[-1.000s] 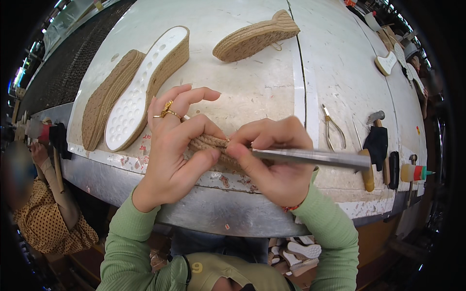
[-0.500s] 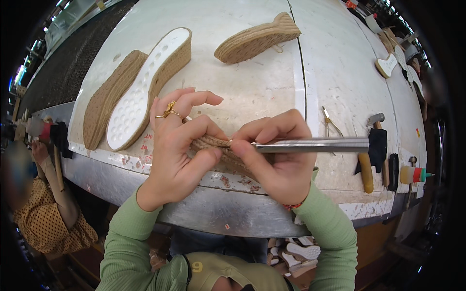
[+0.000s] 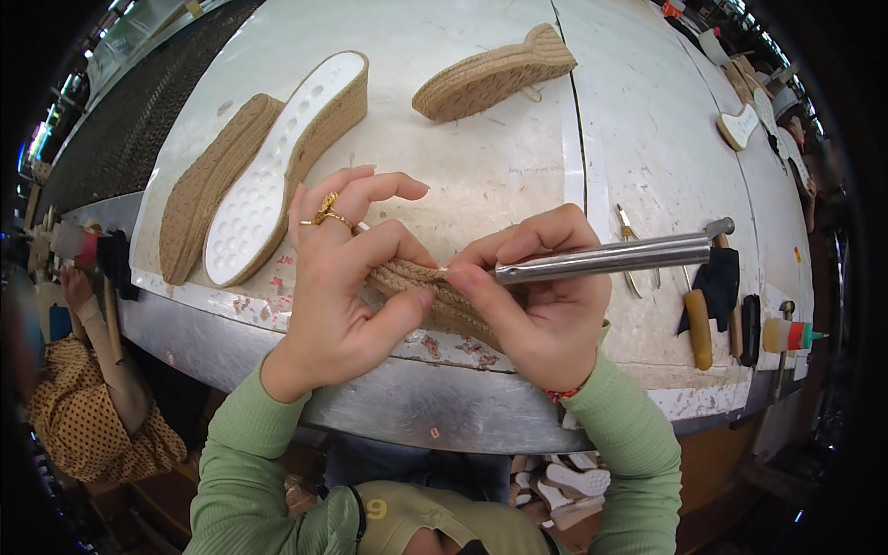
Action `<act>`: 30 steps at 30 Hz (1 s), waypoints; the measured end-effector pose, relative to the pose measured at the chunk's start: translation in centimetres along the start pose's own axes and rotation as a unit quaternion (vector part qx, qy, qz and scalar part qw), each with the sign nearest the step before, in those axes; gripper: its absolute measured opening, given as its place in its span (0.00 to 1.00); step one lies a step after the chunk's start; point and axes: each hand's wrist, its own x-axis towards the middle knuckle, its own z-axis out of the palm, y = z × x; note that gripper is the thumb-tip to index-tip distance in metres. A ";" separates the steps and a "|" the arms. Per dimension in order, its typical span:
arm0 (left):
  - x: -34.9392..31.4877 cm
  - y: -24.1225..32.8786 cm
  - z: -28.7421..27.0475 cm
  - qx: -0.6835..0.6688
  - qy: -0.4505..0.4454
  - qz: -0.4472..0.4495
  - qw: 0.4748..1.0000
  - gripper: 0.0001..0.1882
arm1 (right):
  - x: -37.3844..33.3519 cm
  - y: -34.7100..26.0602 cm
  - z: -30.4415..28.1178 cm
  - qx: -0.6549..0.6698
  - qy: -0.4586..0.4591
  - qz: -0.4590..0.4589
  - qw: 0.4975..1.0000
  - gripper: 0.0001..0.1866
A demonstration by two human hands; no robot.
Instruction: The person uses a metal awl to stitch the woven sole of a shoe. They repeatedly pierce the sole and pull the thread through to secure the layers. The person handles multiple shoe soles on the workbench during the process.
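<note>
My left hand point(image 3: 333, 296) is closed on a rope-braided wedge sole point(image 3: 462, 313), its thumb and index finger pressing the braid; the other fingers are raised, one wearing a gold ring. My right hand point(image 3: 550, 319) grips a smooth metal rod-shaped tool point(image 3: 610, 257), which sticks out to the right. Its working tip is hidden by the fingers. Both hands' fingertips nearly meet at the sole's upper braided edge. On the left lie a wedge sole with a white dimpled face point(image 3: 242, 217) and a brown-bottomed one point(image 3: 205, 199) against it. A third wedge sole point(image 3: 495, 81) rests on its side farther back.
Right of my hands lie a pincer-like tool point(image 3: 628, 252), a hammer point(image 3: 720, 227), a black cloth point(image 3: 714, 285), a yellow-handled tool point(image 3: 696, 331) and a small bottle point(image 3: 788, 335). A metal edge point(image 3: 407, 407) borders the table. A co-worker's arm point(image 3: 125, 393) is at far left.
The metal tool's outer end has swung up and away from me, from nearly level to tilted. My right hand has turned with it and shifted slightly right. My left hand stays nearly still.
</note>
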 end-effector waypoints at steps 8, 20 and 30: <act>0.0 0.2 -0.2 -0.011 -0.011 -0.016 1.000 0.08 | 0.3 -0.5 0.1 0.039 0.020 0.039 0.998 0.16; 0.0 0.0 -0.4 -0.027 -0.022 -0.026 0.999 0.08 | -0.1 0.3 0.3 -0.005 0.008 -0.025 1.000 0.14; 0.1 0.3 -0.3 -0.021 -0.008 -0.035 0.999 0.06 | 0.0 0.0 0.0 -0.041 -0.029 -0.030 0.998 0.18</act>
